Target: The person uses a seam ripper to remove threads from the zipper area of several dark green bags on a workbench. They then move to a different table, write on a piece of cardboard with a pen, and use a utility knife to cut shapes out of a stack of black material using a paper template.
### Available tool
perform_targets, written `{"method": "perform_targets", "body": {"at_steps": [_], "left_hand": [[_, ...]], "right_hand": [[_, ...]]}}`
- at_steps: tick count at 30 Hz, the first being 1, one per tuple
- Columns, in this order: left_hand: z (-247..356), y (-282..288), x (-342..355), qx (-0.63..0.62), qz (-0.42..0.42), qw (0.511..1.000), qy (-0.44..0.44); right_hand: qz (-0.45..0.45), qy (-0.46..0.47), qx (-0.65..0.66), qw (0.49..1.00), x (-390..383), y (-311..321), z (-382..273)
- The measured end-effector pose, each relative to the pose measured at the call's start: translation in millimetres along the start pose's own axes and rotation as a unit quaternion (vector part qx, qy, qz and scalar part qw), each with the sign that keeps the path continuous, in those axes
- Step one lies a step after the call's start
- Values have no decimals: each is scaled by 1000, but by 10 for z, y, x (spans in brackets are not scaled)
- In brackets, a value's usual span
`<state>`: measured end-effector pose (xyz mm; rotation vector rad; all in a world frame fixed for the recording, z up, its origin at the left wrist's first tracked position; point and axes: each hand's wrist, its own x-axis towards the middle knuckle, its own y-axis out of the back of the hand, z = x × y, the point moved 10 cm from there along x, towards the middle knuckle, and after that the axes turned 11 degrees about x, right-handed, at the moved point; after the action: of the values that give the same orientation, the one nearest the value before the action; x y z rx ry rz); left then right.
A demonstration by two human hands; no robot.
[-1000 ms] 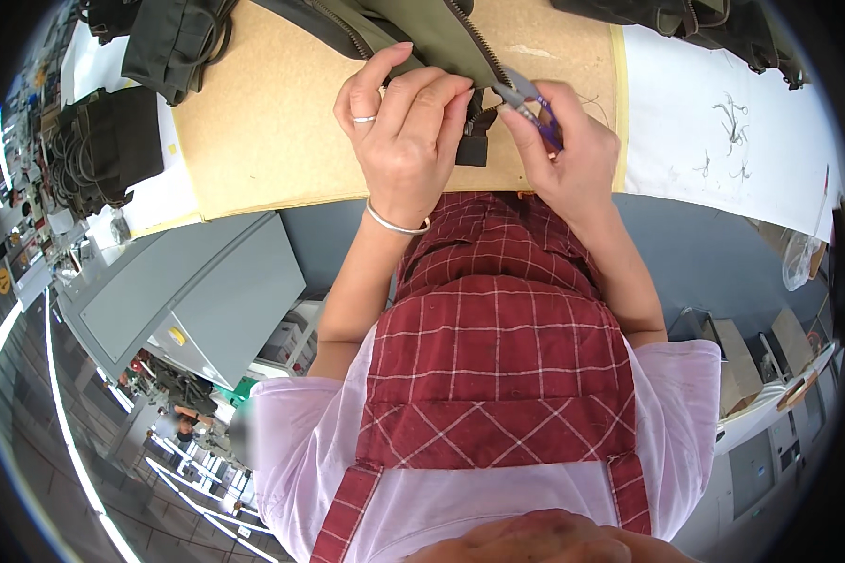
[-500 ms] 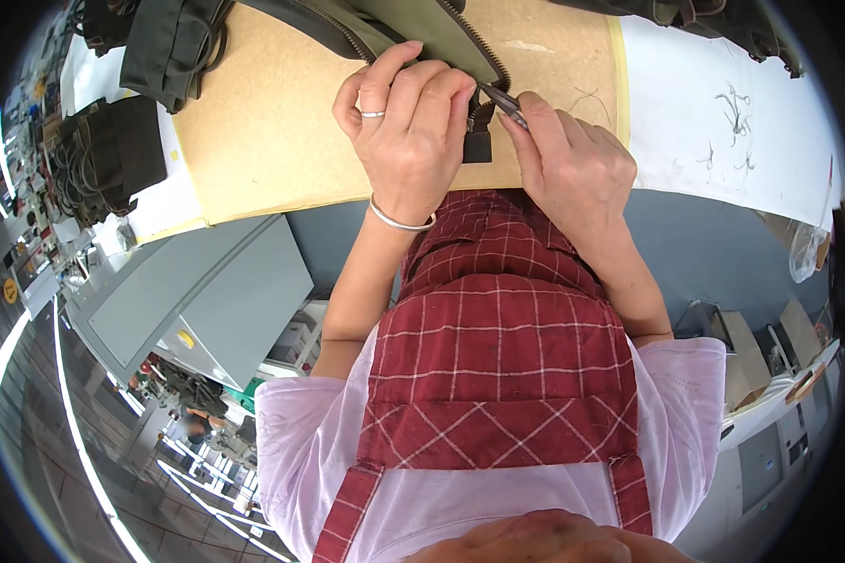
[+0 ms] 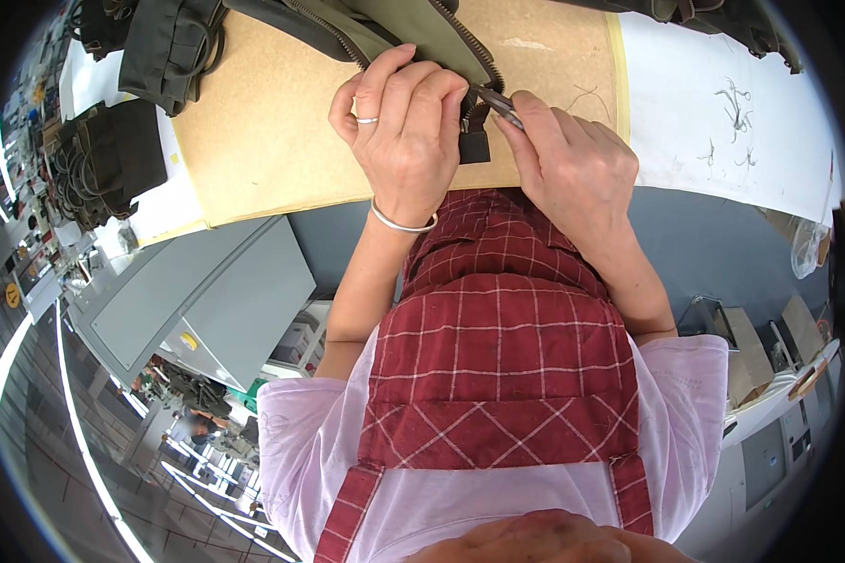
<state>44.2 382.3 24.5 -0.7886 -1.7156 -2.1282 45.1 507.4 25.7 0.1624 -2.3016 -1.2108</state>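
Note:
My left hand [image 3: 399, 141], with a ring and bangle, has bent fingers gripping an olive fabric piece [image 3: 418, 33] with open dark zippers. My right hand [image 3: 573, 169] is closed on a small cutting tool [image 3: 491, 97], its dark tip at the zipper's lower end beside my left fingertips. The handle is mostly hidden in my fingers. A short dark tab [image 3: 472, 148] hangs below the zipper end between my hands, over the tan board [image 3: 253, 122].
Dark fabric pieces [image 3: 164, 52] and bundled straps [image 3: 103, 164] lie at left, more dark items [image 3: 742, 28] at top right. Thread scraps [image 3: 737, 117] lie on white sheeting [image 3: 676, 150]. A grey cabinet [image 3: 188, 291] is below the table. Another person [image 3: 207, 427] is in the far lower-left background.
My right hand has turned over and closed further round the tool, so its purple handle no longer shows. Both hands and the fabric have shifted slightly left in the picture.

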Motion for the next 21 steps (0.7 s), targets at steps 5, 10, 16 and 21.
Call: {"method": "perform_targets", "body": {"at_steps": [5,10,16,21], "left_hand": [[-5,-2,-7,-1,-2,1000,2],[-3,0,-3,0,-2,1000,2],[-2,-1,-8,-1,-4,1000,1],[42,6,4,20,-2,1000,-13]], "right_hand": [[-14,1,-5,1000,11,-34,-11],[-18,1,-22,1000,6,-42,-31],[-23,7,-53,998,-19,-63,-51],[-64,14,-65,996,6,-83,-53]]}}
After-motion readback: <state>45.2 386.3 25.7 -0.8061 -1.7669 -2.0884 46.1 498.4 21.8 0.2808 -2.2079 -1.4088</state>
